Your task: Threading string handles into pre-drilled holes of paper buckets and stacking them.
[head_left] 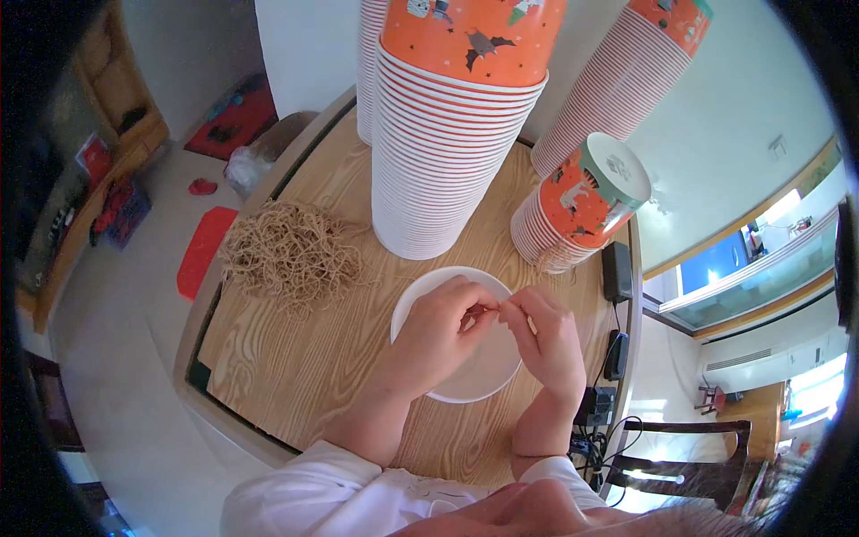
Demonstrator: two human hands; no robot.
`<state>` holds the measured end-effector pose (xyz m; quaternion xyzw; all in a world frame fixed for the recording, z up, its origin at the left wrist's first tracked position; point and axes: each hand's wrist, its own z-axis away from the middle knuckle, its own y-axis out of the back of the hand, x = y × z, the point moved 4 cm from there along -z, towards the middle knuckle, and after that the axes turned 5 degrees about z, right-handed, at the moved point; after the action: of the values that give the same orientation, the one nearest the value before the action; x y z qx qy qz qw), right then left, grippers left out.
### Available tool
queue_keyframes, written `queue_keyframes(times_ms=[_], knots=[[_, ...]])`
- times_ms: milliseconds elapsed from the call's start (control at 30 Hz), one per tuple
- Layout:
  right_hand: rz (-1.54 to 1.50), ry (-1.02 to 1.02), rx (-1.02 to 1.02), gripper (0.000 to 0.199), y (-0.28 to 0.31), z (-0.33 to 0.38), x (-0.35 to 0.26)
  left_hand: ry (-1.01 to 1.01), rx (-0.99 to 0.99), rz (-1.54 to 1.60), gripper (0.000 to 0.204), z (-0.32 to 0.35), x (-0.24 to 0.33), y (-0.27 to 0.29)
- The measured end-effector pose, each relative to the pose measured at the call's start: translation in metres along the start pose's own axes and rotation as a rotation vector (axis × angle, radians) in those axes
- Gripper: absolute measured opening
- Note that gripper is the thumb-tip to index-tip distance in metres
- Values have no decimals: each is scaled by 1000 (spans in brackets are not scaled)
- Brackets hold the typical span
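My left hand (445,333) and my right hand (548,342) meet over a white round tub (474,394) standing on the wooden table. Both hands are closed, thumbs pinched against the fingers, and their fingertips nearly touch. Whatever lies between them is too small or hidden to make out. The tub's pale inside shows below my hands. To the left lies a tangled heap of thin brown cords (295,255). Right behind the tub rises a tall stack of white paper tubs (438,170) with an orange bat-printed one on top.
A shorter tub stack (582,201), topped by an upside-down orange and green tub, stands at the right, with brown cord at its foot. Another tall stack (617,80) leans behind it. Black power adapters (616,271) and cables (591,447) line the table's right edge, near a dark chair (684,456).
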<state>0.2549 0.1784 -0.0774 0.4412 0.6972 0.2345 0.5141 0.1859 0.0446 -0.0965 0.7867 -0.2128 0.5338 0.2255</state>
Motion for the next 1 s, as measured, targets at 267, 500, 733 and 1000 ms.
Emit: queue_keyframes(times_ms=[267, 500, 733, 1000], knots=[[158, -355, -383, 20, -7, 12, 48, -8, 41, -67, 7, 4, -17, 0], [155, -364, -106, 17, 0, 4, 28, -7, 27, -107, 8, 1, -10, 4], [4, -368, 165, 16, 13, 5, 14, -131, 170, -33, 8, 1, 13, 15], [-71, -335, 480, 13, 39, 15, -2, -437, 622, 414, 13, 49, 44, 48]])
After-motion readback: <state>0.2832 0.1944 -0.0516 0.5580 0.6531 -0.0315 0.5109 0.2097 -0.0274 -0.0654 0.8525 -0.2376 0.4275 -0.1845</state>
